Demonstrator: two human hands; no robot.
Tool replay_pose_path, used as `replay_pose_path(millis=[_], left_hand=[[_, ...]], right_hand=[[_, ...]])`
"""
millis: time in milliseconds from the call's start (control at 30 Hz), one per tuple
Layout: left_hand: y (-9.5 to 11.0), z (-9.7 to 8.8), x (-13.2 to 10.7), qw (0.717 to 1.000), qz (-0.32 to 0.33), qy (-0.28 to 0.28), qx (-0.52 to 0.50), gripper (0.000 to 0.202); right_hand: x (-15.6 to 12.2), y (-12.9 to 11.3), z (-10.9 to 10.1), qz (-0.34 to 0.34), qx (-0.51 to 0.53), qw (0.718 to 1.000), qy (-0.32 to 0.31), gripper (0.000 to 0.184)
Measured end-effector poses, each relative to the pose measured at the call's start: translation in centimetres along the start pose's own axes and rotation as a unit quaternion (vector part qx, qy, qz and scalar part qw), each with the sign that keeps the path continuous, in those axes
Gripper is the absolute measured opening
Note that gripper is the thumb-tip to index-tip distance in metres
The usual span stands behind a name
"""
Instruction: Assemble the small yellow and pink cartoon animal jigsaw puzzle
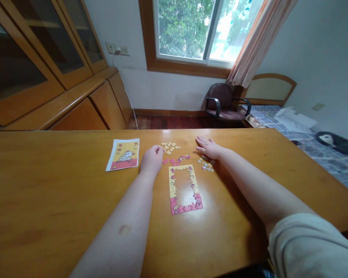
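Note:
My left hand rests on the table with its fingers curled closed, right beside a group of yellow puzzle pieces. What it holds, if anything, is hidden. My right hand lies open with fingers spread, just above a cluster of white patterned puzzle pieces. Between the hands are several pink puzzle pieces. Nearer to me lies a joined puzzle border, yellow at the top and pink at the bottom, with bare table inside it. Left of my left hand is a picture sheet showing a white cartoon animal.
The wooden table spans the view. Beyond its far edge stand a dark red armchair and, at right, a bed with a checked cover. A wooden cabinet is at left, with a window ahead.

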State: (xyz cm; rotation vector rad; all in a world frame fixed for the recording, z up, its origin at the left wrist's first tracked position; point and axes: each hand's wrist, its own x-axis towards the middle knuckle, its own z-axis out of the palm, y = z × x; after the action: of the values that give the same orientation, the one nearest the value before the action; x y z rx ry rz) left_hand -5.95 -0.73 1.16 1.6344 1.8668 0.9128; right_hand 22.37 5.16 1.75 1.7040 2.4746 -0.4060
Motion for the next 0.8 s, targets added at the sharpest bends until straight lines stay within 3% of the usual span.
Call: replay_pose_path(millis=[200,433,567,667,800], left_hand=[[0.0,0.1,-0.1,1.000,0.010,-0.008,0.011,0.028],[0.6,0.1,-0.5,0.993,0.046,-0.013,0.112,0.030],[0.6,0.2,-0.5,0.988,0.062,-0.033,0.135,0.031],[0.6,0.1,-0.5,0.986,0.081,-0.053,0.136,0.031],[0.9,0.0,-0.6,0.985,0.082,-0.070,0.137,0.029]], right_hand=[[-5.5,0.2,1.6,-0.067,0.000,0.998,-0.015,0.074],[-10.0,0.8,3.8,-0.032,0.070,0.993,0.093,0.076],[-9.3,-1.0,4.6,0.014,0.055,0.988,0.147,0.087],[-7.5,-2.1,4.5,0.040,0.030,0.988,0.144,0.095],[-5.1,-2.1,3.4,0.046,0.015,0.993,0.111,0.079]])
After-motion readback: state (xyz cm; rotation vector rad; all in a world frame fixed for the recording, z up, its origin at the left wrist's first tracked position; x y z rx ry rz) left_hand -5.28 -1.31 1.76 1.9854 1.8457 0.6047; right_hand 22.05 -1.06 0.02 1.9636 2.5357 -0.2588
